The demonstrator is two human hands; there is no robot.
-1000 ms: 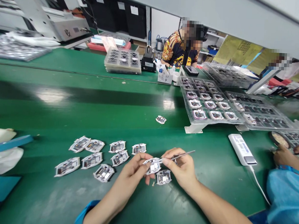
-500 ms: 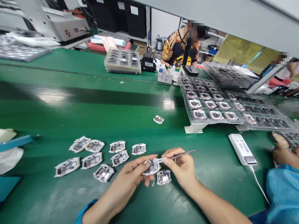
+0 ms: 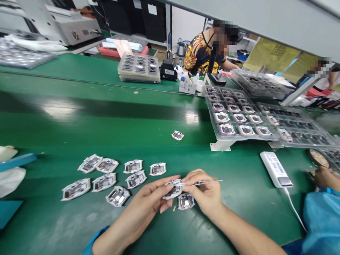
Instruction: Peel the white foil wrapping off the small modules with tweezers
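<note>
– So, changes?
– Tweezers [image 3: 208, 181] lie flatter, pinched in the right hand [image 3: 209, 191]; left hand [image 3: 148, 198] closed on a white casing [image 3: 172, 194] above the surface [image 3: 55, 227]
– Around?
– Farther casing [image 3: 177, 135] slid left; fingers [image 3: 162, 190] partly cover the held one

No text can be read — the handwriting [image 3: 185, 85] on the white box [image 3: 190, 90] beyond the fingers [image 3: 194, 175] and the print [image 3: 274, 164] on the white device [image 3: 276, 172] to their right are too blurred.

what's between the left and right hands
The head view shows a white-framed part, held by the left hand, with a thin tool from the right hand at it.
</note>
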